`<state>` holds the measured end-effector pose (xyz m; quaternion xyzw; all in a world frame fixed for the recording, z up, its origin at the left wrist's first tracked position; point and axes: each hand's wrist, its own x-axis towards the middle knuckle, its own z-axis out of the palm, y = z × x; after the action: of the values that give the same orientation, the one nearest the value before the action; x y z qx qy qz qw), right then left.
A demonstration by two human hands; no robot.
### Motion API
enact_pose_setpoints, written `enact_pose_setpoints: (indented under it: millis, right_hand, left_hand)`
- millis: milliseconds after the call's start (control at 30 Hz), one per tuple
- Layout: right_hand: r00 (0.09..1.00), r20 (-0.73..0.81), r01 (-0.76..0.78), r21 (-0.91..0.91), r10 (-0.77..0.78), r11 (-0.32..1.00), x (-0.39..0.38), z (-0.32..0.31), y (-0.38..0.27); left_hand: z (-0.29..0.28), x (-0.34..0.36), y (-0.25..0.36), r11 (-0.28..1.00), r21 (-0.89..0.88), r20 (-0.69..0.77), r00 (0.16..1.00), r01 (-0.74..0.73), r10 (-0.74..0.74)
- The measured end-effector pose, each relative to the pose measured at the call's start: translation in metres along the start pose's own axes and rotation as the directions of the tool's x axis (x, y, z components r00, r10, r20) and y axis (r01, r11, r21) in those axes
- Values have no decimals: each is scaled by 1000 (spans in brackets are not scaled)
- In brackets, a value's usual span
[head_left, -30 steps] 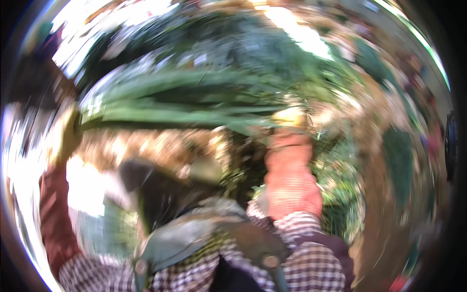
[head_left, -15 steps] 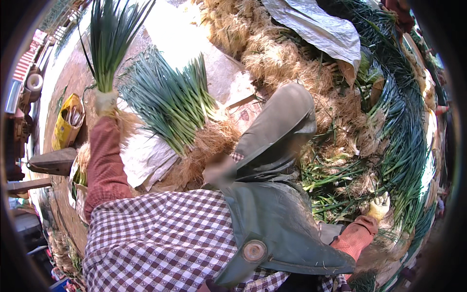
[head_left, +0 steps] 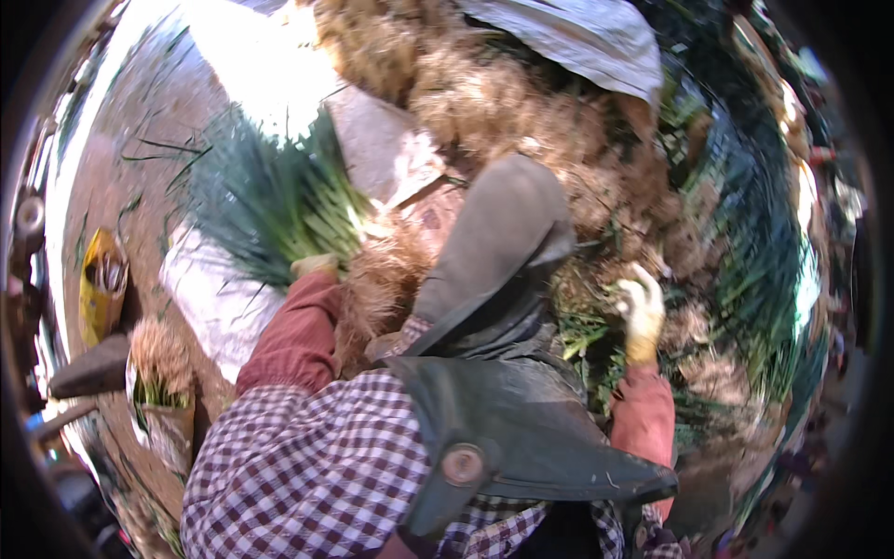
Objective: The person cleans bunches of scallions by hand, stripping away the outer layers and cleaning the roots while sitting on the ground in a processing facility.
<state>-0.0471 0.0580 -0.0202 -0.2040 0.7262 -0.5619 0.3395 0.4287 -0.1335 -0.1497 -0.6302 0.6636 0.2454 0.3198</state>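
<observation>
My left hand, in a pale glove, is at the near side of a pile of green onions, its fingers partly hidden and smeared. It appears closed round the stems of a bunch there. The pile's leaves point to the far left; its tan roots lie towards my bent knee. To my right, my right hand, in a yellowish-white glove, is raised with its fingers apart and loosely curved, nothing seen in it. Beneath and beside it lie loose green onions and tan roots.
Root-covered heaps and a silvery sheet lie at the far side. Long green leaves line the right. At left are a white sack, a yellow bag and a wrapped bundle of onions.
My left hand has come down and right from holding a bunch of green onions upright, onto the pile. My right hand has moved up and left. The whole view has shifted a little.
</observation>
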Motion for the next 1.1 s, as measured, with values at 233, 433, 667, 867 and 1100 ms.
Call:
enact_pose_setpoints:
  millis: [233,433,667,867,1100]
  right_hand:
    - [774,478,613,-403,-416,679,19,65,56]
    - [897,443,426,-868,9,257,-1,-16,163]
    - [694,-167,-316,-945,700,88,-123,-245,245]
    - [426,10,-655,-686,905,316,-179,-336,193]
    - [949,-14,-314,-157,316,936,-64,-219,70]
  left_hand:
    - [16,50,-94,349,-864,381,925,363,-20]
    - [-164,50,22,183,-928,-367,880,-324,-301]
    - [-254,-194,373,-135,-531,-732,372,-837,571]
    - [-150,-287,455,-136,-781,-282,149,-610,948]
    - [-89,-246,462,128,-940,38,276,-317,961]
